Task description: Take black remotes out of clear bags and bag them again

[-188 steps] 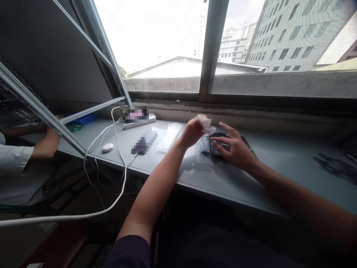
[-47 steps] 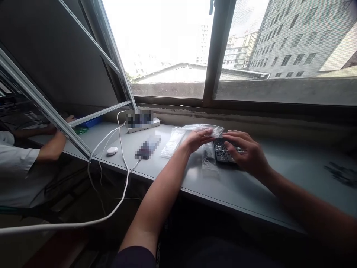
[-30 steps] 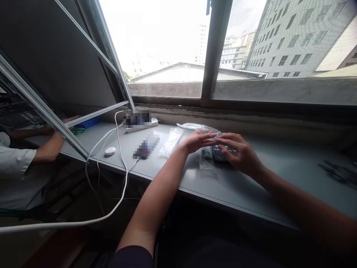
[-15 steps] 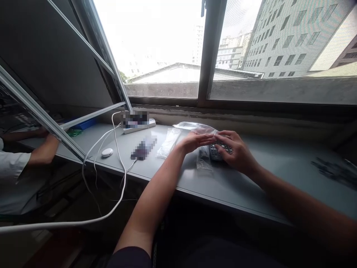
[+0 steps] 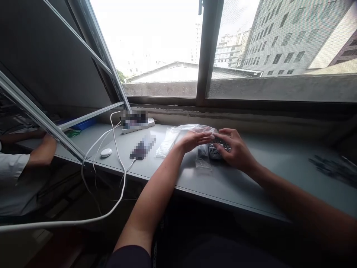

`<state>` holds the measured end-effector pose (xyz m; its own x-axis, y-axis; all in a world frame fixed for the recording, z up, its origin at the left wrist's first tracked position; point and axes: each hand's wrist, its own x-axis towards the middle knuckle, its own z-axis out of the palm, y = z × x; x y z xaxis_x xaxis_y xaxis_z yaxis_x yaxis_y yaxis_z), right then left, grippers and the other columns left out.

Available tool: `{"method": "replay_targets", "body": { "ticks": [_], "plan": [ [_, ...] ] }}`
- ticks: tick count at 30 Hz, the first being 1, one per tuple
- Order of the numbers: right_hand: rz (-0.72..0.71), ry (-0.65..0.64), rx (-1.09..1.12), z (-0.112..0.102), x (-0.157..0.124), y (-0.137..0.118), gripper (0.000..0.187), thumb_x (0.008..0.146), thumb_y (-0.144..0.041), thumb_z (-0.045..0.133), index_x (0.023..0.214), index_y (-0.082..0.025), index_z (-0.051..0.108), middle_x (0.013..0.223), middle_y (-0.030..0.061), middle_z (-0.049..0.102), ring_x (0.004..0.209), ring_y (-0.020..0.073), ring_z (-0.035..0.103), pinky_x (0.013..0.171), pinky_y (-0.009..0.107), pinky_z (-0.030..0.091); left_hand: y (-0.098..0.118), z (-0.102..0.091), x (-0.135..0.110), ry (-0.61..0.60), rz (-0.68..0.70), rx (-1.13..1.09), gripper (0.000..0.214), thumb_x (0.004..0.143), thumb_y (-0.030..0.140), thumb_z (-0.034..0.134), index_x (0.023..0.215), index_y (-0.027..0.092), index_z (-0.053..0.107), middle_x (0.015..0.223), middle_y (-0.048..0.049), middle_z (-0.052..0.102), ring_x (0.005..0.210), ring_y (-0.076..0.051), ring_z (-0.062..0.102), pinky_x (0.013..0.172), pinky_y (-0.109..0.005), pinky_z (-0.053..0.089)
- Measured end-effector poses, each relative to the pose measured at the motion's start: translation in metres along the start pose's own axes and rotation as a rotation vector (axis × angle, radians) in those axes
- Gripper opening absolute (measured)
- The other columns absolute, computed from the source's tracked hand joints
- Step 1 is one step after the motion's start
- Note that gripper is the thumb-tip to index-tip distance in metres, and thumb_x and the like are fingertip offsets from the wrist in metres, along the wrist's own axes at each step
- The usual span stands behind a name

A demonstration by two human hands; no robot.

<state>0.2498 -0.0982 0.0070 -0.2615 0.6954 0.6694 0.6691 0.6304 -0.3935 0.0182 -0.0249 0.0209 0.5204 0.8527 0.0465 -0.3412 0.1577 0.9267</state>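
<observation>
A black remote control [image 5: 214, 149] lies on the grey desk [image 5: 228, 184] under my right hand [image 5: 233, 149], whose fingers curl round its far end. My left hand [image 5: 193, 140] hovers just left of it, fingers stretched out, touching a clear plastic bag [image 5: 195, 128] held over the remote. A second clear bag with something dark inside [image 5: 202, 159] lies right in front of my left hand. Another flat clear bag [image 5: 166, 140] rests further left.
A phone on a cable [image 5: 141, 147], a small white puck [image 5: 106, 152], a white power strip [image 5: 136, 123] and trailing white cables [image 5: 117, 149] sit at the left. Another person's arm [image 5: 39, 154] works beyond an aluminium frame [image 5: 41, 115]. Dark items [image 5: 331, 169] lie at the far right.
My hands have drawn close together over the remote. The clear bag, earlier held up in my left hand, now sits low over the remote's far end.
</observation>
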Motion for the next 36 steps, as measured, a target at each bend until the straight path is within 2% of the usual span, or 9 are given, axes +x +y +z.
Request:
{"method": "replay_targets", "body": {
  "ticks": [5, 8, 12, 18, 22, 26, 29, 32, 36],
  "plan": [
    [-0.041, -0.022, 0.073, 0.0, -0.001, -0.002, 0.037, 0.11, -0.042, 0.069, 0.142, -0.03, 0.083, 0.159, 0.016, 0.057, 0.149, 0.0397, 0.062, 0.126, 0.062, 0.056, 0.001, 0.002, -0.002, -0.001, -0.012, 0.028, 0.019, 0.092, 0.021, 0.093, 0.108, 0.012, 0.088, 0.123, -0.018, 0.086, 0.121, -0.029, 0.084, 0.125, -0.049, 0.06],
    [-0.032, -0.062, 0.042, 0.003, -0.003, 0.003, 0.034, 0.108, -0.042, 0.071, 0.138, -0.029, 0.083, 0.171, 0.0159, 0.05, 0.16, 0.0433, 0.052, 0.13, 0.066, 0.051, 0.0, 0.0, -0.002, -0.073, -0.031, 0.057, 0.021, 0.092, 0.02, 0.094, 0.111, 0.012, 0.088, 0.122, -0.0185, 0.086, 0.12, -0.028, 0.084, 0.125, -0.048, 0.06],
    [-0.017, -0.12, -0.005, 0.007, -0.004, 0.01, 0.041, 0.107, -0.041, 0.072, 0.145, -0.028, 0.077, 0.181, 0.0164, 0.041, 0.168, 0.0463, 0.042, 0.132, 0.071, 0.045, -0.001, -0.002, -0.001, -0.12, -0.074, 0.044, 0.024, 0.097, 0.018, 0.09, 0.12, 0.012, 0.086, 0.122, -0.0182, 0.087, 0.112, -0.023, 0.086, 0.123, -0.044, 0.06],
    [-0.004, -0.093, -0.024, 0.007, -0.003, 0.009, 0.05, 0.109, -0.044, 0.069, 0.154, -0.025, 0.069, 0.181, 0.0203, 0.042, 0.169, 0.0448, 0.043, 0.135, 0.066, 0.043, 0.001, 0.0, 0.002, -0.051, -0.084, -0.018, 0.012, 0.098, 0.008, 0.086, 0.11, 0.007, 0.085, 0.115, -0.0202, 0.088, 0.102, -0.021, 0.087, 0.123, -0.041, 0.059],
    [-0.035, -0.105, -0.021, 0.005, -0.002, 0.005, 0.059, 0.11, -0.046, 0.067, 0.165, -0.023, 0.062, 0.181, 0.022, 0.044, 0.168, 0.0452, 0.044, 0.135, 0.066, 0.044, 0.002, 0.002, 0.002, 0.009, -0.08, -0.038, 0.013, 0.1, 0.005, 0.08, 0.113, 0.008, 0.083, 0.114, -0.0187, 0.088, 0.099, -0.02, 0.087, 0.122, -0.04, 0.06],
    [-0.069, -0.106, -0.009, 0.004, -0.001, 0.002, 0.07, 0.112, -0.048, 0.065, 0.176, -0.025, 0.051, 0.179, 0.0207, 0.049, 0.167, 0.045, 0.046, 0.135, 0.067, 0.043, 0.003, 0.001, 0.003, 0.028, -0.071, -0.047, 0.011, 0.107, 0.016, 0.076, 0.112, 0.009, 0.082, 0.115, -0.0179, 0.088, 0.103, -0.022, 0.087, 0.116, -0.037, 0.064],
    [-0.068, -0.105, -0.015, 0.003, -0.001, 0.001, 0.074, 0.112, -0.047, 0.065, 0.18, -0.024, 0.046, 0.176, 0.0212, 0.054, 0.163, 0.0456, 0.052, 0.133, 0.068, 0.046, 0.006, 0.003, 0.005, 0.075, -0.118, -0.051, 0.022, 0.113, 0.028, 0.068, 0.114, 0.01, 0.081, 0.108, -0.0179, 0.088, 0.101, -0.023, 0.087, 0.111, -0.036, 0.066],
    [-0.07, -0.101, -0.034, 0.002, -0.001, -0.001, 0.075, 0.112, -0.045, 0.065, 0.181, -0.021, 0.045, 0.173, 0.0222, 0.058, 0.161, 0.0455, 0.055, 0.131, 0.067, 0.048, 0.01, 0.006, 0.005, 0.139, -0.16, -0.066, 0.032, 0.116, 0.033, 0.059, 0.114, 0.01, 0.081, 0.103, -0.0183, 0.087, 0.097, -0.024, 0.087, 0.107, -0.035, 0.067],
    [-0.085, -0.086, -0.04, 0.002, -0.001, -0.002, 0.074, 0.113, -0.043, 0.065, 0.181, -0.023, 0.044, 0.172, 0.021, 0.06, 0.159, 0.0446, 0.057, 0.129, 0.067, 0.05, 0.011, 0.007, 0.005, 0.165, -0.168, -0.074, 0.037, 0.117, 0.034, 0.055, 0.113, 0.009, 0.082, 0.104, -0.0192, 0.087, 0.096, -0.024, 0.087, 0.104, -0.033, 0.067]
  ]
}}
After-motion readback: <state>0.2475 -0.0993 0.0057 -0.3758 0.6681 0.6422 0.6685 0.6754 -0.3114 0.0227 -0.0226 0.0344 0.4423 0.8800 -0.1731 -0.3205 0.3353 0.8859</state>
